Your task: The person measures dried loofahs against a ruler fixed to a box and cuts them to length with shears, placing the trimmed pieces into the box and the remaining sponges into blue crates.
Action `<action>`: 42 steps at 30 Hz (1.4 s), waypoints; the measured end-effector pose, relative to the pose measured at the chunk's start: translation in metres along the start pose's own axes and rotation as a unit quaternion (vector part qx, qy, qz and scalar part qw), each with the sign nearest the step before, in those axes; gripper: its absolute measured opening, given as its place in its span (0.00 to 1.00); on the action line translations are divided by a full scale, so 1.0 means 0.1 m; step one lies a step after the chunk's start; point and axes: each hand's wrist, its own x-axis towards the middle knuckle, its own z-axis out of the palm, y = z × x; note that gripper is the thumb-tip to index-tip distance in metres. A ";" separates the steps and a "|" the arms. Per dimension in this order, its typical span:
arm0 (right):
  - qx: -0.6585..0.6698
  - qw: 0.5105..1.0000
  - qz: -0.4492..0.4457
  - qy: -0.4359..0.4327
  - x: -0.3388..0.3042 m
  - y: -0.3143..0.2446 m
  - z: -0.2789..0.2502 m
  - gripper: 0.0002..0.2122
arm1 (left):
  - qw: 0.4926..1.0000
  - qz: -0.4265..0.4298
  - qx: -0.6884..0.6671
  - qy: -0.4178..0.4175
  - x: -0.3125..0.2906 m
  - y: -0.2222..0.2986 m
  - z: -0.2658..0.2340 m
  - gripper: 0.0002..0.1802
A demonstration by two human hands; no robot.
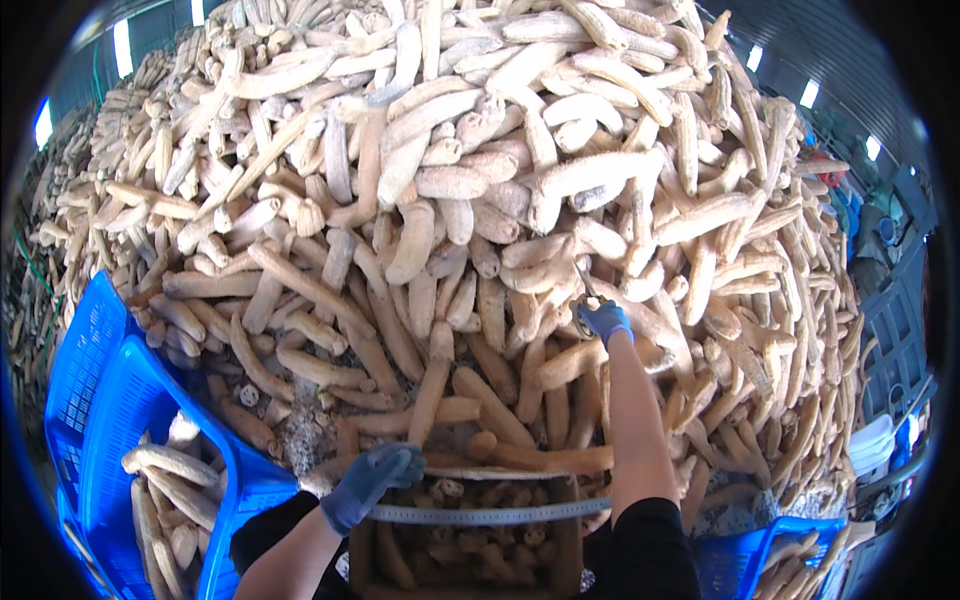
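Observation:
Lotus roots (430, 240), tan and dusty, are heaped high in front of me. My right hand (607, 320), in a blue glove, is stretched forward against the heap. It is closed on what look like scissors (582, 316) with yellow and black handles, their thin blade pointing away among the roots. Nearer to me, my left hand (372, 485), also gloved, is held low with its fingers out toward the right and nothing visible in them. Just beside it, a pale measuring strip (490, 516) spans a box (567, 555) holding short root pieces.
A large blue plastic basket (232, 490) with long roots inside stands at the left. Another blue basket (725, 565) is at the lower right, also with roots. Grey crates (895, 300) and a white container (872, 445) are along the right side.

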 end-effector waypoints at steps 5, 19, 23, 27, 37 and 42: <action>0.060 0.998 0.000 -0.019 0.87 0.17 0.27 0.36 | 0.998 0.029 0.048 -0.020 0.18 0.05 -0.11 0.24; 0.118 0.971 -0.133 0.162 -1.57 0.93 -0.21 0.20 | 0.997 0.050 0.051 -0.029 -0.03 0.01 0.01 0.22; 0.127 0.929 -0.253 0.237 -2.69 1.17 -0.41 0.25 | 0.992 0.127 0.010 -0.021 0.05 -0.11 -0.09 0.26; -0.053 0.903 -0.349 0.244 -3.34 1.48 -0.43 0.32 | 0.983 0.185 0.002 0.001 -0.01 0.14 -0.11 0.38; -0.157 0.729 -0.514 0.424 -3.92 1.02 -0.22 0.23 | 0.957 0.240 0.096 0.128 -0.41 0.33 -0.36 0.35; -0.169 0.729 -0.485 0.452 -3.77 1.06 -0.24 0.20 | 0.910 0.394 0.037 0.123 -0.48 0.18 -0.36 0.22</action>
